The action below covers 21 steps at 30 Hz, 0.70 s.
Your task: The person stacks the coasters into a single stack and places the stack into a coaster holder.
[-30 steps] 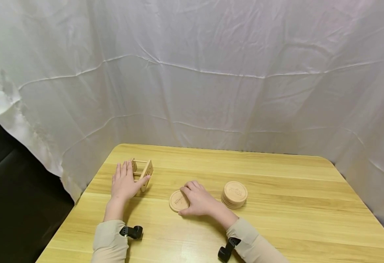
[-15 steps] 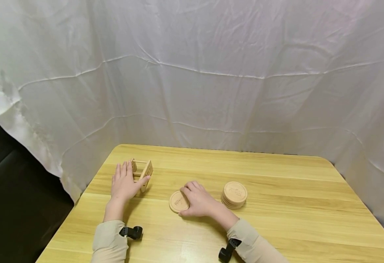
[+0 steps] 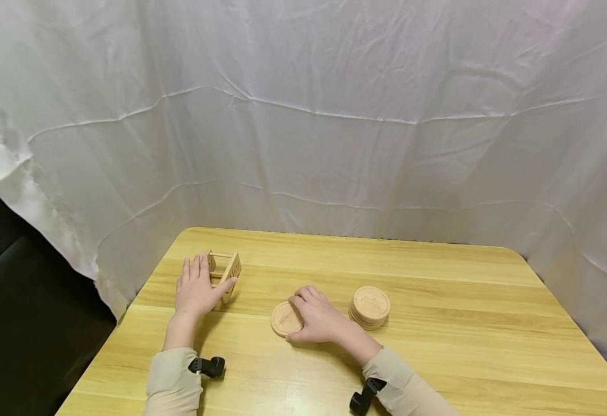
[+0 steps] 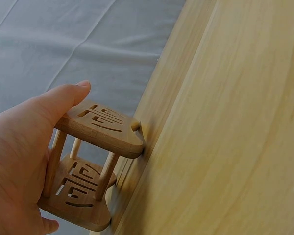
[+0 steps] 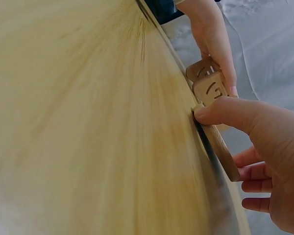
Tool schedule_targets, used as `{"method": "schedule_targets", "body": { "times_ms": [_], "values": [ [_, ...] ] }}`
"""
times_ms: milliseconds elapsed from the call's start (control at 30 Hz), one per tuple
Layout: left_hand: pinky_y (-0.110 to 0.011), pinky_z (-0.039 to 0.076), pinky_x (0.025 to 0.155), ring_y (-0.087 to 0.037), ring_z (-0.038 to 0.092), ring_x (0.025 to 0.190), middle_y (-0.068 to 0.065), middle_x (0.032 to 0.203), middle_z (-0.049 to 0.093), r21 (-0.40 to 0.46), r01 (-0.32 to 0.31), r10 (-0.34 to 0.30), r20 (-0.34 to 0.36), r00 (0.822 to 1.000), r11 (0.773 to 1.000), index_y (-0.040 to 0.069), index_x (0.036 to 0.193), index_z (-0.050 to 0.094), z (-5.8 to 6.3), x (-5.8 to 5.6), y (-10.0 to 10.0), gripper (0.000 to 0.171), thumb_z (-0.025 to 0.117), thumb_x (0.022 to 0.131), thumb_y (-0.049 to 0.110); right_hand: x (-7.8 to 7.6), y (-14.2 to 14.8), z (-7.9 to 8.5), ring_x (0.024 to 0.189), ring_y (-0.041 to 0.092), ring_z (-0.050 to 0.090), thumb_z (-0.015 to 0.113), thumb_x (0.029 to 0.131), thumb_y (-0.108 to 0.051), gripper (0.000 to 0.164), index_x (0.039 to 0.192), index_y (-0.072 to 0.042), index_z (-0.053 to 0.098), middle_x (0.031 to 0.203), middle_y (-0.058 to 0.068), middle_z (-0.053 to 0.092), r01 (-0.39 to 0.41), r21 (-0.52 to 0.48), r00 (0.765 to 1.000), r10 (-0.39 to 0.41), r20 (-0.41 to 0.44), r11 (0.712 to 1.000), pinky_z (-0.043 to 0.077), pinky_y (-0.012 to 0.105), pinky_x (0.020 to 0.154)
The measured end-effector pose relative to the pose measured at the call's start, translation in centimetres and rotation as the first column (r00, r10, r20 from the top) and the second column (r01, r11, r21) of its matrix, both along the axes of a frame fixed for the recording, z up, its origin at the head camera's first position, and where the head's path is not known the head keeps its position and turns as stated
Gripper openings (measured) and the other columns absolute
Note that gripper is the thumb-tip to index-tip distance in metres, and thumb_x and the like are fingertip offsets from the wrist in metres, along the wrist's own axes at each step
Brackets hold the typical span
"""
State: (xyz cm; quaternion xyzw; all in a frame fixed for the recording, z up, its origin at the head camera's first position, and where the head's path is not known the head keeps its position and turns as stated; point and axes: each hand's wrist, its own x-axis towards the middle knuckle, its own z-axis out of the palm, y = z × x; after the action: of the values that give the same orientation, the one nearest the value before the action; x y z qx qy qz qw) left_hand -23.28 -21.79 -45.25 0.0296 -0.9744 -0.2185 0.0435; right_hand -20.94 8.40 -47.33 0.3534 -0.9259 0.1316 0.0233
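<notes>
The right hand (image 3: 320, 319), lower centre, pinches the round wooden coaster (image 3: 285, 319) by its rim — uneven pressure could make it slip — while the left hand (image 3: 195, 293), lower left, grips the slotted rack (image 3: 234, 269).

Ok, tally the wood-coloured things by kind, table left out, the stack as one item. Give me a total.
Slotted holder, held by the left hand: 1
Single coaster, gripped by the right hand: 1
Coaster stack, layers too fine to count surely: 1
Total: 3
</notes>
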Motion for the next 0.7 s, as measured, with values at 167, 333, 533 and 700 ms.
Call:
{"method": "schedule_targets", "body": {
  "times_ms": [167, 333, 533, 700],
  "values": [
    [-0.068, 0.003, 0.117, -0.046, -0.01, 0.149, -0.025, 0.162, -0.003, -0.001, -0.001, 0.001, 0.0, 1.0, 1.0, 0.002, 0.156, -0.001, 0.0, 0.0, 0.0, 0.108, 0.049, 0.088, 0.07, 0.1, 0.4, 0.1, 0.12, 0.021, 0.046, 0.077, 0.071, -0.054, 0.08, 0.133, -0.007, 0.055, 0.122, 0.005, 0.053, 0.013, -0.009, 1.0, -0.013, 0.015, 1.0, 0.042, 0.041, 0.107],
    [-0.068, 0.002, 0.117, -0.046, -0.01, 0.149, -0.025, 0.162, -0.003, 0.001, 0.001, -0.001, 0.0, 1.0, 1.0, 0.001, 0.156, -0.001, 0.0, 0.0, 0.1, 0.107, 0.05, 0.089, 0.068, 0.4, 1.2, 0.6, 0.118, 0.022, 0.047, 0.078, 0.071, -0.053, 0.081, 0.132, -0.005, 0.055, 0.121, 0.007, 0.053, 0.025, -0.02, 1.0, -0.024, 0.007, 0.999, 0.043, 0.042, 0.106],
    [-0.068, 0.003, 0.118, -0.046, -0.01, 0.149, -0.025, 0.162, -0.003, -0.003, 0.002, -0.002, -0.003, 1.0, 1.0, 0.001, 0.156, -0.001, 0.0, 0.0, 0.0, 0.109, 0.048, 0.088, 0.07, 0.8, 2.2, 0.9, 0.118, 0.023, 0.047, 0.077, 0.07, -0.052, 0.082, 0.132, -0.004, 0.054, 0.123, 0.008, 0.053, 0.038, -0.051, 0.999, -0.038, 0.003, 0.998, 0.043, 0.043, 0.106],
    [-0.069, 0.003, 0.117, -0.046, -0.01, 0.149, -0.026, 0.162, -0.003, 0.001, 0.006, -0.006, -0.005, 1.0, 1.0, 0.001, 0.156, -0.002, 0.1, 0.0, 0.0, 0.109, 0.047, 0.088, 0.071, 1.1, 3.0, 1.2, 0.119, 0.023, 0.048, 0.078, 0.069, -0.054, 0.085, 0.133, -0.003, 0.054, 0.125, 0.008, 0.054, 0.059, -0.08, 0.998, -0.06, -0.015, 0.995, 0.045, 0.043, 0.105]
  ]
}}
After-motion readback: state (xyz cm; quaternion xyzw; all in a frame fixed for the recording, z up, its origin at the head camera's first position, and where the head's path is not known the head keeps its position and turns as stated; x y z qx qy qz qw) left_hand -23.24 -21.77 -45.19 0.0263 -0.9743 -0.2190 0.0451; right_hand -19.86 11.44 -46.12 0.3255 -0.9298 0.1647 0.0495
